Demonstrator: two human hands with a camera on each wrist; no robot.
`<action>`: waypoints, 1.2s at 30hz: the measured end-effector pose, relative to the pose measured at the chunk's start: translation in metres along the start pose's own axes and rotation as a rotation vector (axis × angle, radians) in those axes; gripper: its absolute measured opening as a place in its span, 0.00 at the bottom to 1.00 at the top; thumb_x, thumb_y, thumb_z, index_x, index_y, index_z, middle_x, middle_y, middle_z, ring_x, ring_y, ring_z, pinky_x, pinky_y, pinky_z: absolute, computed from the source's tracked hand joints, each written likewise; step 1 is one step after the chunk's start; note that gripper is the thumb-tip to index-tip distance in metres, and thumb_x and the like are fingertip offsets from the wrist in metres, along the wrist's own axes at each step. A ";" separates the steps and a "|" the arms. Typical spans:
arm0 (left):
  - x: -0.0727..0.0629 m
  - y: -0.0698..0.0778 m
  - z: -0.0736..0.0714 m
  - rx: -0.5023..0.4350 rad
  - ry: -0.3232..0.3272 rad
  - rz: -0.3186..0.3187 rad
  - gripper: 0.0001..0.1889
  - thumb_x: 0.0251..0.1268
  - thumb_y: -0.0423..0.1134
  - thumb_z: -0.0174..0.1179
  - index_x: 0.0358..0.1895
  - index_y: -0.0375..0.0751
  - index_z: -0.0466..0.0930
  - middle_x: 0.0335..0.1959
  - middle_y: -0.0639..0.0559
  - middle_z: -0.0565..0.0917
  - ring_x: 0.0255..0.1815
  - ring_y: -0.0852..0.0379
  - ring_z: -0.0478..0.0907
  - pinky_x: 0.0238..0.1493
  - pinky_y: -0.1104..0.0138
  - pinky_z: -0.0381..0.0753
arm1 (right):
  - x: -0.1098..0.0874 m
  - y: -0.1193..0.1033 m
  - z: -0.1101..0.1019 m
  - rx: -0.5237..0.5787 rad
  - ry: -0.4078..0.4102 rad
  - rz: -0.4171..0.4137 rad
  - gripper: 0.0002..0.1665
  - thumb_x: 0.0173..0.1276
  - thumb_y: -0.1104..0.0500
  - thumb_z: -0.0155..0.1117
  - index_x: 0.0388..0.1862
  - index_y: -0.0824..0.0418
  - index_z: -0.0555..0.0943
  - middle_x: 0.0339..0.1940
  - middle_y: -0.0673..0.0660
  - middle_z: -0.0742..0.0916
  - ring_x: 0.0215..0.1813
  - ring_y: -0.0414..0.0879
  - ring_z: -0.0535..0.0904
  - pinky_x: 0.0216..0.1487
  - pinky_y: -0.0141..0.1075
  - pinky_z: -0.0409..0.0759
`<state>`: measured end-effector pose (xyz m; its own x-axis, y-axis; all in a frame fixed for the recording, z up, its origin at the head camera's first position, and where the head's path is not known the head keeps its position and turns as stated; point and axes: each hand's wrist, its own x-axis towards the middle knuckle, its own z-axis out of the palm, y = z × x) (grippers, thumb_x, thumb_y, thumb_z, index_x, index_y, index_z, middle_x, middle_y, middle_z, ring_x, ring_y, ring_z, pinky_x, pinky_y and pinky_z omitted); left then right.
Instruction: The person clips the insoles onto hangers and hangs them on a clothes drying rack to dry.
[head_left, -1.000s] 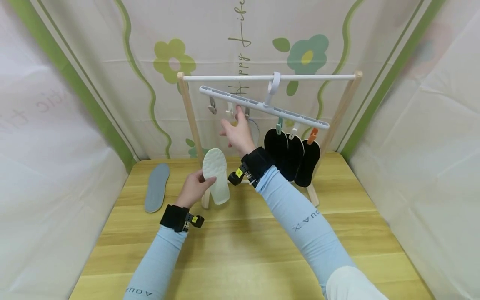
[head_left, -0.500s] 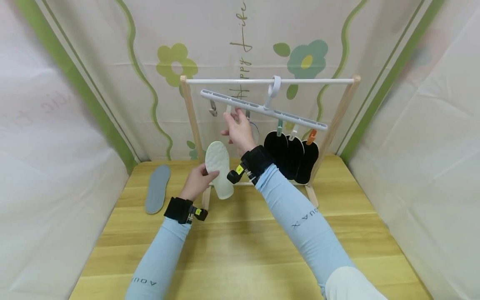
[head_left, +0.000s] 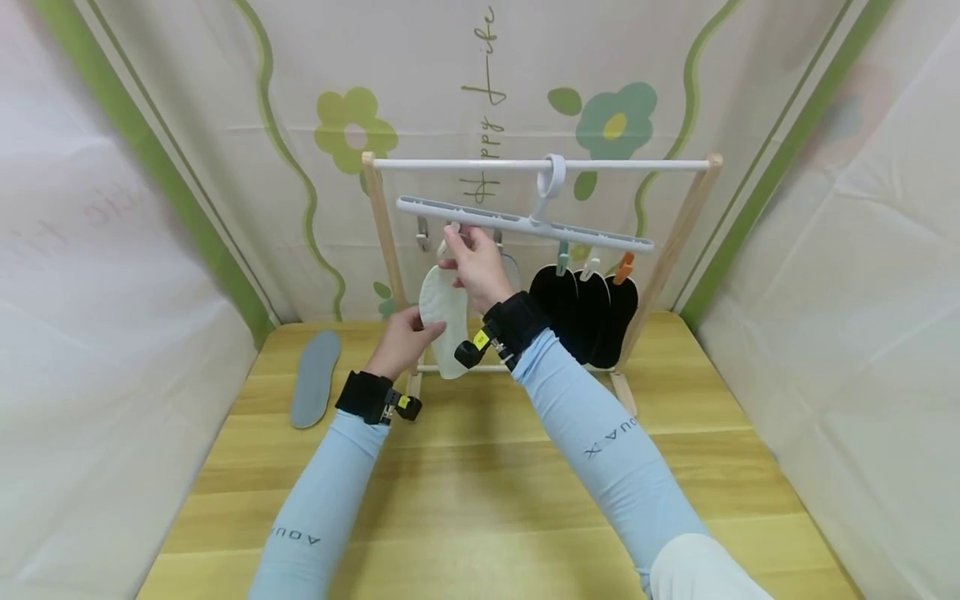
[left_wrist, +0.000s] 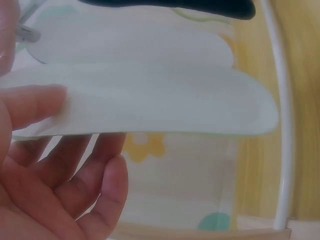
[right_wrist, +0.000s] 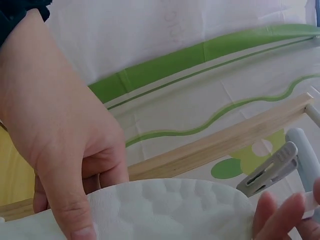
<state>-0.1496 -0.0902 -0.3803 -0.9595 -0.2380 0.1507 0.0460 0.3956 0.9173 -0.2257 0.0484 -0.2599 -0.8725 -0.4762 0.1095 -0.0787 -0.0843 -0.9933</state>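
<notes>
My left hand [head_left: 401, 346] pinches a pale, quilted insole [head_left: 442, 292] by its side edge, thumb in front and fingers behind. The insole stands upright, its top end just under the hanger [head_left: 517, 222]. My right hand [head_left: 483, 271] pinches a white clip [head_left: 452, 237] on the hanger's left half, right at the insole's top. The right wrist view has the insole's bumpy face [right_wrist: 175, 210] close to the right fingertips. Behind it, another pale insole [left_wrist: 135, 45] hangs from the hanger, partly hidden in the head view by the right hand.
A grey clip [head_left: 423, 233] hangs at the hanger's left end. Several black insoles [head_left: 585, 317] hang on the right from green, white and orange clips. The hanger hooks over the rack's white bar [head_left: 465, 165]. A grey insole [head_left: 315, 379] lies on the table [head_left: 480, 500], left of the rack.
My left hand has raised the pale insole up and rightward to the white clip. My right fingers have closed on that clip and tilted it, and the hanger's left end has dipped slightly.
</notes>
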 end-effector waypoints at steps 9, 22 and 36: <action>-0.004 -0.003 0.002 0.049 -0.007 -0.011 0.16 0.70 0.43 0.63 0.52 0.35 0.80 0.46 0.43 0.85 0.46 0.48 0.82 0.48 0.55 0.82 | -0.007 0.003 -0.006 -0.056 -0.041 -0.054 0.25 0.78 0.45 0.51 0.64 0.58 0.73 0.52 0.56 0.80 0.25 0.41 0.62 0.25 0.30 0.63; -0.001 -0.005 0.020 0.088 -0.017 0.036 0.15 0.70 0.42 0.63 0.51 0.34 0.81 0.44 0.43 0.85 0.43 0.49 0.82 0.44 0.56 0.83 | -0.016 0.011 -0.018 -0.087 0.016 -0.073 0.25 0.77 0.46 0.50 0.63 0.58 0.76 0.53 0.56 0.82 0.31 0.44 0.67 0.24 0.30 0.64; -0.002 -0.008 0.037 0.075 -0.050 -0.015 0.16 0.70 0.41 0.63 0.52 0.33 0.80 0.46 0.41 0.85 0.45 0.47 0.82 0.45 0.55 0.83 | -0.023 0.018 -0.034 -0.093 0.066 -0.034 0.25 0.73 0.45 0.52 0.59 0.58 0.77 0.50 0.55 0.82 0.24 0.42 0.66 0.25 0.30 0.74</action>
<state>-0.1583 -0.0601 -0.4015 -0.9728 -0.2002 0.1167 0.0123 0.4581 0.8888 -0.2228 0.0874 -0.2813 -0.8980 -0.4158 0.1439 -0.1507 -0.0168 -0.9884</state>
